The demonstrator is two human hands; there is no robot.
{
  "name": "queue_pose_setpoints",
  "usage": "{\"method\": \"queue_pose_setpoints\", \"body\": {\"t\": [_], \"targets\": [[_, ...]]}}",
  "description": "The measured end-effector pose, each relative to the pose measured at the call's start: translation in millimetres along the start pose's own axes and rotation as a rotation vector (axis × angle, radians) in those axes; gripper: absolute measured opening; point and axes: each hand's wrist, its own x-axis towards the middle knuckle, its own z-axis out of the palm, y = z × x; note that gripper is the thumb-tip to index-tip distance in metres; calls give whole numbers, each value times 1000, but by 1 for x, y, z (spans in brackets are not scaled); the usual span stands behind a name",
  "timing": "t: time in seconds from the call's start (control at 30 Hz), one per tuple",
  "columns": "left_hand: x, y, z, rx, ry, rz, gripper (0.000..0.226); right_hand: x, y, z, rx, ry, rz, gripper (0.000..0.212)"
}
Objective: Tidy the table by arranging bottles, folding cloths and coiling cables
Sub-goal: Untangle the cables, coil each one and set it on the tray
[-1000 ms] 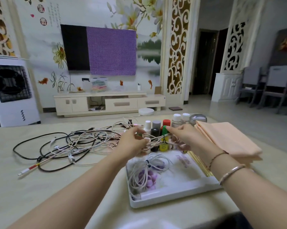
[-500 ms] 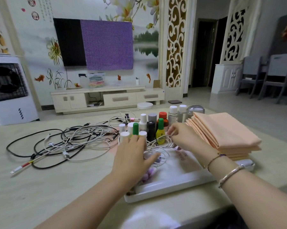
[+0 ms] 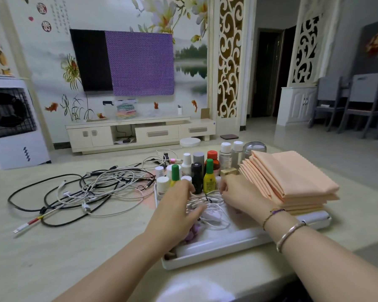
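Observation:
A coiled white cable (image 3: 208,202) lies in the white tray (image 3: 216,247) near the table's front. My left hand (image 3: 177,212) lies over the coil's left side, thumb against the loops. My right hand (image 3: 238,195) pinches the coil's right side with curled fingers. Small bottles (image 3: 196,171) stand upright in a cluster just behind the hands, at the tray's far end. A stack of folded peach cloths (image 3: 290,179) rests on the tray's right part. A tangle of black and white cables (image 3: 92,188) sprawls on the table to the left.
The beige table (image 3: 63,247) ends close to me at the bottom edge. A small purple thing (image 3: 193,233) sits in the tray under my left hand. A TV cabinet, a white air cooler and chairs stand farther off in the room.
Both hands have lowered the coiled white cable from in front of the bottles down into the tray. The view has shifted slightly, bringing the cloth stack closer.

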Motion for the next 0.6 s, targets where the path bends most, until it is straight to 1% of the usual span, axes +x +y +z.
{"method": "queue_pose_setpoints", "body": {"t": [0.07,0.13,0.2,0.27,0.37,0.43,0.6], "targets": [[1,1,-3,72,35,17,31,-3,-1,-2,-16,55,-13,20],[2,2,-9,114,15,12,33,-8,-7,-7,1,149,-48,15],[1,0,-16,115,5,9,30,-14,-15,-13,48,212,-124,13],[-2,-9,-31,100,14,-8,25,-23,-31,-19,123,226,-188,14],[-10,-36,-59,123,22,-80,16,-34,-66,-25,209,190,-262,15],[-19,-58,-82,151,41,-148,15,-35,-94,-23,219,141,-320,14],[-57,-112,-146,178,39,-323,22,-25,-176,4,233,12,-456,16]]}}
